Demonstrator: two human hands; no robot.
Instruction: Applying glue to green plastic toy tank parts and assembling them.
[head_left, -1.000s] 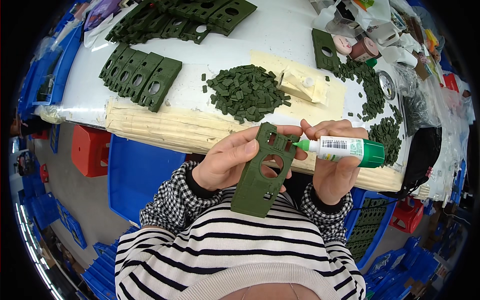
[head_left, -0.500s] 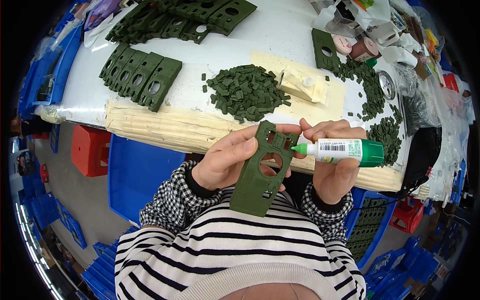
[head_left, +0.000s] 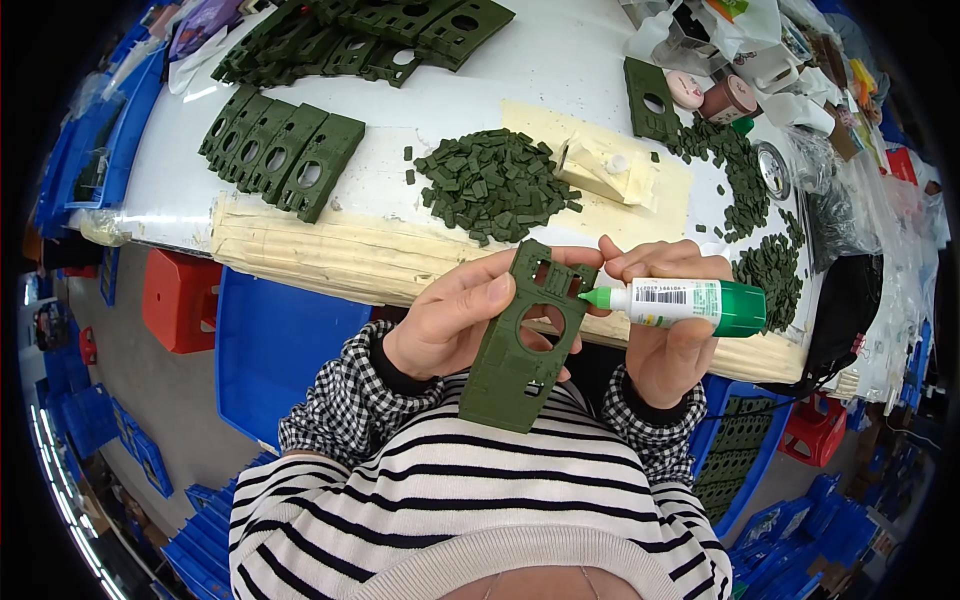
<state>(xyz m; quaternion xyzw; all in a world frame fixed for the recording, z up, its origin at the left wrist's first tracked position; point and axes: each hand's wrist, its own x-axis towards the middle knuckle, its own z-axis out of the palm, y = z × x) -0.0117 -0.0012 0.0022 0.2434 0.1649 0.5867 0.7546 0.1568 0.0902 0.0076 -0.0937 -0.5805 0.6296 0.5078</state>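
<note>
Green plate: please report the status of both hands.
Left hand holding green plate. Right hand holding white-green bottle. Green tip at plate's upper right edge, contact unclear. Nothing visible in between.

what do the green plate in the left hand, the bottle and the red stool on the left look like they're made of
Green plate: probably moulded plastic, matte, judging by its even colour and fine raised detail.
Bottle: likely plastic; its green end looks smooth and slightly glossy.
Red stool: apparently moulded plastic, with uniform colour and rounded edges.
</note>
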